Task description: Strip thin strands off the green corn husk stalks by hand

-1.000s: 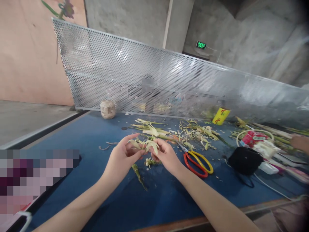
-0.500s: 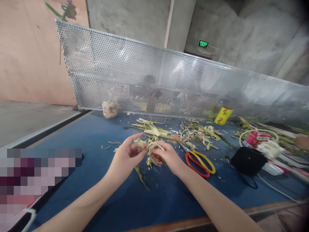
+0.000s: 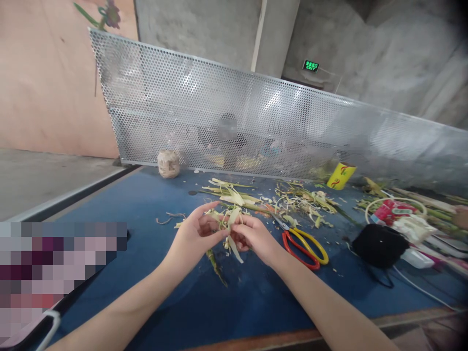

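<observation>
Bright glare on perforated screen point(image 3: 270, 114)

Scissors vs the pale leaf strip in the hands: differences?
The scissors have red and yellow handles; the pale leaf strip is whitish green.
The scissors lie on the blue table; the pale leaf strip is held between the left hand and right hand.
Shared: both are near the right hand.

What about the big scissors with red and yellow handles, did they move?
No. Against the yellow tube and metal screen, the scissors keep their place; all three drifted slightly right together in the picture, so probably the camera turned.
</observation>
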`<move>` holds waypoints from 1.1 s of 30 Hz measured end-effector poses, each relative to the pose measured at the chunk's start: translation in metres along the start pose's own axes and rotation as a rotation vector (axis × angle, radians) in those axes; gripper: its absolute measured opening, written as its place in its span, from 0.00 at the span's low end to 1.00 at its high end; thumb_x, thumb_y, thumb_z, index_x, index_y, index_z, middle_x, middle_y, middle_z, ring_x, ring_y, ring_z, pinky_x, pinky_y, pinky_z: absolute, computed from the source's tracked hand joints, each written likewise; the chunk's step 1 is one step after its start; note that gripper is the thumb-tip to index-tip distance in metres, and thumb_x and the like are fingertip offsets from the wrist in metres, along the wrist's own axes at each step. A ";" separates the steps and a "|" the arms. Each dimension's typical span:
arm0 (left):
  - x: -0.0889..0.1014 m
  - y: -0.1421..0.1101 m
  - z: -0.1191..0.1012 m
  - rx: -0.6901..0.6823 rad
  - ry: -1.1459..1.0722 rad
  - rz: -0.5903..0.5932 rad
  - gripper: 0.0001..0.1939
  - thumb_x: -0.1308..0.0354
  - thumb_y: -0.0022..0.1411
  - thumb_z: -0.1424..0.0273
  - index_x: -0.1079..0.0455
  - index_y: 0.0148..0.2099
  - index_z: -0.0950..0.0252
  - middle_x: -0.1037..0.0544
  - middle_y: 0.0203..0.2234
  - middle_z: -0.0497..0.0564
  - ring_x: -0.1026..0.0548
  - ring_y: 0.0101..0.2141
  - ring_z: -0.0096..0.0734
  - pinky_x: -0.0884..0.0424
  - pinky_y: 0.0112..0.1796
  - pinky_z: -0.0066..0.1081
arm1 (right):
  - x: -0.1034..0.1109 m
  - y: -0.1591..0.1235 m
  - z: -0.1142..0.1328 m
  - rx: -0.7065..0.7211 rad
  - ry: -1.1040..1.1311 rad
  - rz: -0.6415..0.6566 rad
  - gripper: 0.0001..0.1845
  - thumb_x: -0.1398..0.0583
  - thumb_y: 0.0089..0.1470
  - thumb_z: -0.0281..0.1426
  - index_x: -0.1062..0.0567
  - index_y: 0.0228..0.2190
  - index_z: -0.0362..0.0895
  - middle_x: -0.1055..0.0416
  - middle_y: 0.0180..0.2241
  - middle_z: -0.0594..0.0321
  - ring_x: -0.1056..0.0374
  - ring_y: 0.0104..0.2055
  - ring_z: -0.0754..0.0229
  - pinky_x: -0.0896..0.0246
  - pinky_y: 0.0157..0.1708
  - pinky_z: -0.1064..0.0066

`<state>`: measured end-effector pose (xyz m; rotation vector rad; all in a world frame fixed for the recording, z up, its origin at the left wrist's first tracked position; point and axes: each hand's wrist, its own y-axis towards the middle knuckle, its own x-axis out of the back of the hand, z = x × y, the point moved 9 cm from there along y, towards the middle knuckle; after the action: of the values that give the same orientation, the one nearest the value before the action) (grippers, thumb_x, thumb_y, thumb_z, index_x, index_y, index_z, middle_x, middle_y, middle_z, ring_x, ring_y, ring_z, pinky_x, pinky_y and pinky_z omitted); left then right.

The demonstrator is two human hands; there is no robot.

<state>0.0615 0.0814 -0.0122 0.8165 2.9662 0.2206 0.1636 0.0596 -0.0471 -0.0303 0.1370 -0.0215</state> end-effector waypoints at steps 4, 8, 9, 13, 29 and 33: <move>0.005 0.001 -0.004 -0.035 0.051 -0.034 0.32 0.40 0.44 0.70 0.45 0.53 0.67 0.25 0.30 0.49 0.27 0.31 0.26 0.31 0.37 0.31 | -0.008 -0.002 -0.003 -0.022 -0.004 0.071 0.07 0.42 0.43 0.33 0.35 0.24 0.43 0.36 0.17 0.70 0.46 0.13 0.72 0.61 0.12 0.80; 0.008 0.002 -0.003 -0.043 0.062 -0.051 0.32 0.40 0.45 0.69 0.44 0.52 0.67 0.25 0.33 0.50 0.27 0.29 0.27 0.31 0.34 0.31 | -0.018 -0.008 0.002 0.032 -0.066 0.186 0.12 0.40 0.44 0.35 0.34 0.31 0.44 0.33 0.21 0.69 0.49 0.15 0.74 0.59 0.13 0.81; 0.010 0.003 -0.003 -0.048 0.058 -0.063 0.32 0.40 0.44 0.69 0.44 0.52 0.67 0.25 0.33 0.50 0.27 0.30 0.27 0.31 0.35 0.31 | -0.018 -0.008 0.003 0.043 -0.091 0.191 0.11 0.39 0.43 0.35 0.34 0.30 0.44 0.34 0.20 0.69 0.50 0.14 0.74 0.58 0.13 0.81; 0.018 0.005 -0.003 -0.067 0.056 -0.135 0.32 0.40 0.44 0.70 0.44 0.52 0.67 0.25 0.32 0.50 0.27 0.36 0.31 0.32 0.38 0.32 | -0.010 -0.005 0.000 0.045 -0.172 0.126 0.11 0.40 0.44 0.36 0.36 0.24 0.42 0.36 0.16 0.70 0.50 0.13 0.74 0.57 0.13 0.80; 0.022 0.002 0.004 0.015 0.020 -0.195 0.29 0.42 0.42 0.73 0.42 0.50 0.68 0.26 0.32 0.51 0.27 0.31 0.29 0.31 0.31 0.29 | -0.041 -0.033 0.038 0.678 -0.929 0.141 0.10 0.49 0.54 0.30 0.28 0.32 0.43 0.30 0.28 0.61 0.34 0.31 0.63 0.40 0.32 0.73; 0.016 0.004 0.006 0.016 0.041 -0.134 0.30 0.41 0.40 0.74 0.42 0.49 0.70 0.28 0.29 0.48 0.29 0.27 0.26 0.32 0.32 0.29 | -0.058 -0.052 0.042 0.941 -1.346 0.078 0.14 0.53 0.56 0.30 0.28 0.31 0.42 0.31 0.30 0.58 0.35 0.31 0.63 0.40 0.30 0.75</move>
<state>0.0499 0.0939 -0.0179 0.6184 3.0490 0.2098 0.1105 0.0103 0.0044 0.8899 -1.2248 0.0171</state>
